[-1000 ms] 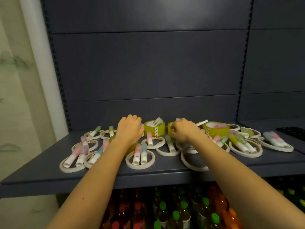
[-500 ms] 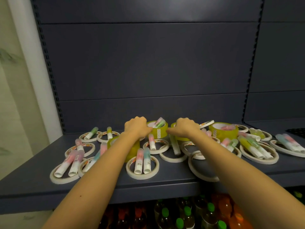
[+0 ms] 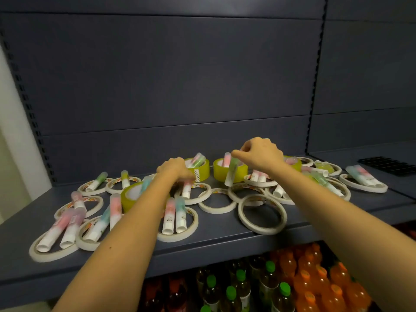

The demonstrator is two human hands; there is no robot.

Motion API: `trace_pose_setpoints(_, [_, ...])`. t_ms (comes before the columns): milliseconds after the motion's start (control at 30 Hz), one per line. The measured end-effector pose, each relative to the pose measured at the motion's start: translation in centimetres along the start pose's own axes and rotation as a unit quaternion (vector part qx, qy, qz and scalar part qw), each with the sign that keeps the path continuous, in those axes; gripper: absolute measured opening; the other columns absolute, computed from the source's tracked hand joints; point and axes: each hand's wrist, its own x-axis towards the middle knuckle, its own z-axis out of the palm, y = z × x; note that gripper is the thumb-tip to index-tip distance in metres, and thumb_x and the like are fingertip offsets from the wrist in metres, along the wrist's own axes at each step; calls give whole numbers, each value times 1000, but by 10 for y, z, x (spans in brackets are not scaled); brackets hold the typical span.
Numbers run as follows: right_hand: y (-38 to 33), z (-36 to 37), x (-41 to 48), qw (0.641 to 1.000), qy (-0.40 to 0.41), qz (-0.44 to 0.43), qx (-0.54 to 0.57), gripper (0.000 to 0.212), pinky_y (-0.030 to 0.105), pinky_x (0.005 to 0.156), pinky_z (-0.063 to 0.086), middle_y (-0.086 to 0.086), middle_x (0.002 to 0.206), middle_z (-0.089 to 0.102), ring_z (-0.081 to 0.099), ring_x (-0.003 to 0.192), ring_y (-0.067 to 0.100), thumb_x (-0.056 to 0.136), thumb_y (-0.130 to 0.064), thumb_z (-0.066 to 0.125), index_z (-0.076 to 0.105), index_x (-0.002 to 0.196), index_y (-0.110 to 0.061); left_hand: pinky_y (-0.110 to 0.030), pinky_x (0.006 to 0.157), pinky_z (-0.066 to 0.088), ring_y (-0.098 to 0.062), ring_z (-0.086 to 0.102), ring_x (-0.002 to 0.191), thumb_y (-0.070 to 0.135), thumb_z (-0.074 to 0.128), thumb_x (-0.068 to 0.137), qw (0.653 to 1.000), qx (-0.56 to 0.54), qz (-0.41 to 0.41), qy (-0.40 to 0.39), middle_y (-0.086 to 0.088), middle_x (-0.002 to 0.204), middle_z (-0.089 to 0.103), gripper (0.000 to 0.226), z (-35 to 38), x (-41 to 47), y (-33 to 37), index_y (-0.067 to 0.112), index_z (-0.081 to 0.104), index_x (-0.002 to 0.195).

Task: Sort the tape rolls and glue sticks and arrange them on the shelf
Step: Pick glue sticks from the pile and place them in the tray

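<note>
Several flat white tape rolls and thicker yellow tape rolls lie scattered on the dark grey shelf, many with pastel glue sticks lying in them. My right hand pinches a green-capped glue stick by its top, and the stick hangs in front of a yellow tape roll. My left hand is curled low over a white tape roll that holds a pink glue stick; its fingertips are hidden. An empty white tape roll lies near the front edge.
The shelf's dark back panel rises behind the pile. Bottles with green caps and orange bottles fill the shelf below. A black perforated tray sits at the far right. A pale wall borders the left side.
My right hand has risen from the pile with a green-capped glue stick pinched in it. My left hand has shifted right and down toward the pink stick. The view has drawn closer.
</note>
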Motion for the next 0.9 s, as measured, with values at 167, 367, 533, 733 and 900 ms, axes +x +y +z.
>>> trace_pose_setpoints(167, [28, -34, -2, 999, 31, 24, 1, 31, 24, 56, 37, -5, 62, 61, 57, 69, 18, 83, -46, 56, 69, 75, -19, -28, 62, 42, -28, 62, 75, 48, 66, 77, 988, -117, 64, 75, -5, 64, 65, 39, -36, -2, 19, 15, 62, 57])
trace_pose_setpoints(367, [81, -79, -8, 995, 78, 59, 6, 32, 28, 60, 41, 0, 71, 62, 60, 74, 24, 84, -43, 56, 71, 88, -15, -45, 81, 57, -28, 71, 76, 40, 72, 75, 964, -191, 165, 80, -15, 76, 73, 33, -54, -14, 90, 7, 73, 73])
trace_pose_setpoints(533, [138, -116, -22, 993, 91, 70, -13, 38, 32, 60, 45, 10, 81, 68, 61, 73, 25, 90, -43, 52, 69, 94, -9, -41, 81, 56, -20, 70, 75, 40, 71, 76, 955, -175, 218, 102, -9, 75, 74, 28, -41, -31, 164, 13, 73, 73])
trace_pose_setpoints(733, [216, -172, -33, 993, 85, 77, -42, 34, 38, 72, 51, 7, 91, 68, 65, 84, 27, 93, -43, 49, 64, 97, -13, -30, 63, 44, -20, 64, 76, 40, 72, 76, 948, -170, 251, 92, 1, 70, 66, 20, -16, -54, 260, 20, 69, 74])
trace_pose_setpoints(900, [282, -206, -45, 992, 89, 80, -45, 31, 39, 74, 53, 5, 98, 67, 64, 87, 26, 93, -44, 48, 60, 104, -17, -29, 65, 38, -20, 57, 79, 37, 71, 77, 940, -177, 269, 111, 3, 80, 63, 17, 9, -73, 334, 21, 65, 76])
